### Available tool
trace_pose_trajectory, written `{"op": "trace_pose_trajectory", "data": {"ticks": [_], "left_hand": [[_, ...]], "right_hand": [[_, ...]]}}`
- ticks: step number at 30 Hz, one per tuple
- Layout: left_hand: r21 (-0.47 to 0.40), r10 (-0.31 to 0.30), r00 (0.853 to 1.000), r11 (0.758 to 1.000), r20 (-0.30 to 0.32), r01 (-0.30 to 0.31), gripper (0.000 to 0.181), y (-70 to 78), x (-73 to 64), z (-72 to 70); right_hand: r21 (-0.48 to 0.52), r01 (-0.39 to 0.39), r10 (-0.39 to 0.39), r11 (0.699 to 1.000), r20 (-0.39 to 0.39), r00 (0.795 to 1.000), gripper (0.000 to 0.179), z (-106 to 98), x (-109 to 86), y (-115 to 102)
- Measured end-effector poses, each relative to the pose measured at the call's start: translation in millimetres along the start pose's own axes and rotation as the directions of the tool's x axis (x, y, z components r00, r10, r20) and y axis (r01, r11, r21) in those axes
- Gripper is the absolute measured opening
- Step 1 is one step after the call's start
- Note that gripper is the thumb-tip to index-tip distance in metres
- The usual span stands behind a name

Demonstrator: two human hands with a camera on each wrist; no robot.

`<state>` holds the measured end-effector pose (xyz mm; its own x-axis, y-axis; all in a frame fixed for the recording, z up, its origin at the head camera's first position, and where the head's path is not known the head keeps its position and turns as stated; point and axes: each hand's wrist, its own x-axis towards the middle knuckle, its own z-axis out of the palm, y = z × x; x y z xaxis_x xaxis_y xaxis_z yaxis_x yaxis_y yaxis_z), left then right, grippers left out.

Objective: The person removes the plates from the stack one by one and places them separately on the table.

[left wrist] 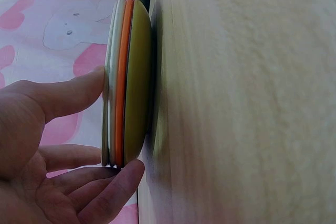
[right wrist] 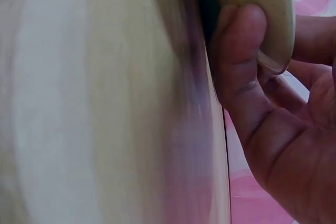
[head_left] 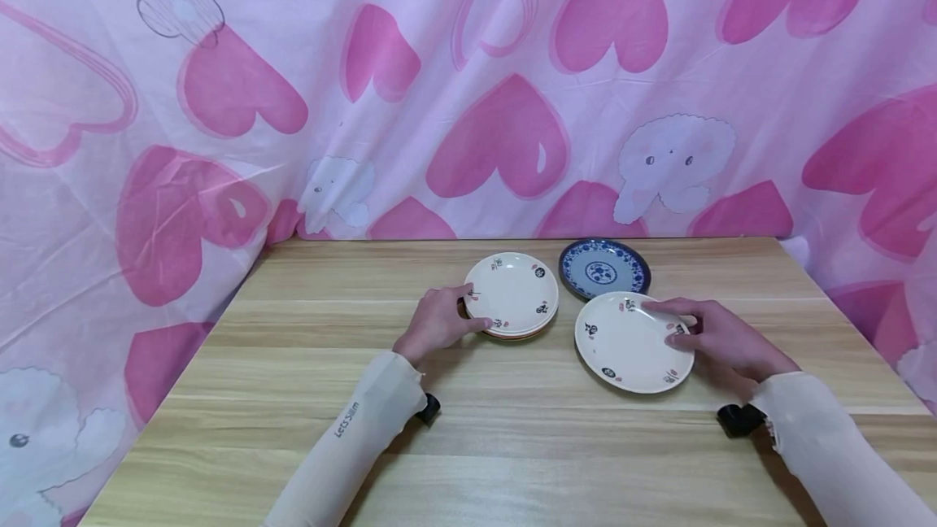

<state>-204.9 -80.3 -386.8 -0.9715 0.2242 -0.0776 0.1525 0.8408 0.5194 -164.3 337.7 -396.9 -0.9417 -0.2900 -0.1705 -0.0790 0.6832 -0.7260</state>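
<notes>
A stack of plates stands near the back middle of the table; its top white plate (head_left: 512,291) has small black and red prints round the rim. Under the white rims an orange plate (left wrist: 123,82) and a yellow-green plate (left wrist: 137,87) show from the side. My left hand (head_left: 442,320) holds the stack's left edge, thumb and fingers spread along the rims. A similar white plate (head_left: 633,344) is gripped at its right edge by my right hand (head_left: 728,336), tilted and raised off the table. Behind it lies a blue patterned plate (head_left: 602,268), partly covered.
The wood-grain table (head_left: 512,446) ends at a pink heart-print curtain (head_left: 498,137) behind the plates. The curtain also hangs along both sides. A black wrist strap (head_left: 739,420) shows below the right sleeve.
</notes>
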Motion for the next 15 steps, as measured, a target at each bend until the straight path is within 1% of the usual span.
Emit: {"op": "trace_pose_trajectory", "data": {"ticks": [4,10,13,15], "left_hand": [[-0.001,0.001,1.0,1.0,-0.001,-0.001,0.078,0.0,0.0,0.2],[0.0,0.012,1.0,1.0,0.001,-0.012,0.078,-0.2,0.4,0.3],[-0.007,0.005,1.0,1.0,0.004,-0.005,0.078,-0.5,0.4,0.3],[-0.01,0.0,1.0,1.0,0.003,0.0,0.078,-0.7,0.5,0.3]], "right_hand": [[-0.011,0.026,-0.026,1.0,0.007,1.0,0.059,0.0,-1.2,1.4],[0.023,-0.002,0.0,1.0,0.05,0.999,0.059,-0.2,-0.8,2.9],[0.041,0.002,-0.004,0.999,0.063,0.998,0.059,-0.3,-0.3,4.3],[0.047,-0.009,0.006,0.999,0.069,0.998,0.059,-0.3,0.0,4.9]]}}
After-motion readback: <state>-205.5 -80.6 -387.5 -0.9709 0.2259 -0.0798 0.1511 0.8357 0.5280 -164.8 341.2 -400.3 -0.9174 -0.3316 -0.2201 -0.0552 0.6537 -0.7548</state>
